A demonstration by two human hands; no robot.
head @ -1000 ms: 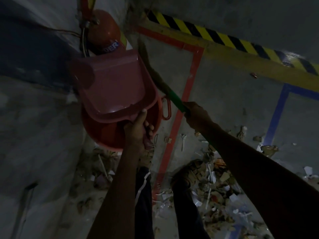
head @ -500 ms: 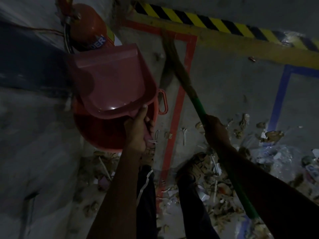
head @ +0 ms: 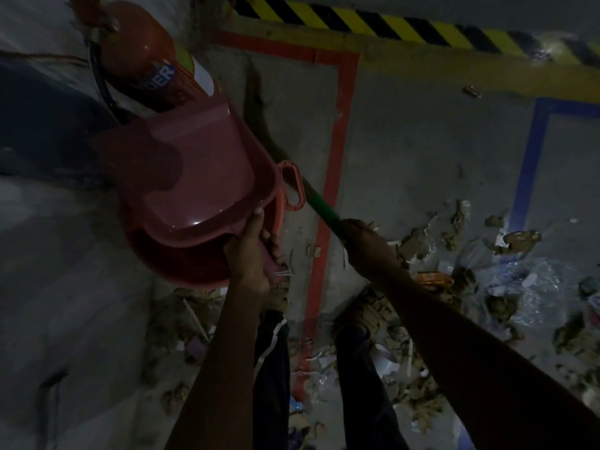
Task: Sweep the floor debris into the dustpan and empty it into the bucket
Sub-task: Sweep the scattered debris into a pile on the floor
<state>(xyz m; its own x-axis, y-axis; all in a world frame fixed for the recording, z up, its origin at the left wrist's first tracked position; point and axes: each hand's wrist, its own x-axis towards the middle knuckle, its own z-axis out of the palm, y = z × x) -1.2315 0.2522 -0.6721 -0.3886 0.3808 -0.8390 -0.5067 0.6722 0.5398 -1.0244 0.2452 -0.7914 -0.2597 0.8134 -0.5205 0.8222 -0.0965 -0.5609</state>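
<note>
Two hands at work here, and both are busy. Left hand (head: 251, 254) has its fingers curled round the handle of the pink dustpan (head: 194, 177), thumb laid up along the neck, and the pan is held over the red bucket (head: 181, 267) at centre left of the frame, its mouth pointing up and away toward the fire extinguisher (head: 143, 63) in the upper left. Right hand (head: 360, 235) is clamped on the green broom handle (head: 323, 211), the broom (head: 256, 102) running up across the frame with its bristles out beyond the bucket's side handle.

From this angle the pan's inside looks bare, so my read is that the emptying step is about finished, or this is the last shake. To do it well, the front lip wants to stay inside the bucket's rim and be tipped steeply, so nothing spills down the outside; a tap of the pan against the rim would loosen anything clinging. The broom is best kept off to the side, clear of the bucket.

Plenty of debris (head: 422, 319) remains, mind you: paper, card and plastic scraps strewn across the lower middle and right of the frame, around the person's legs. More loads to come, I would say.
</note>
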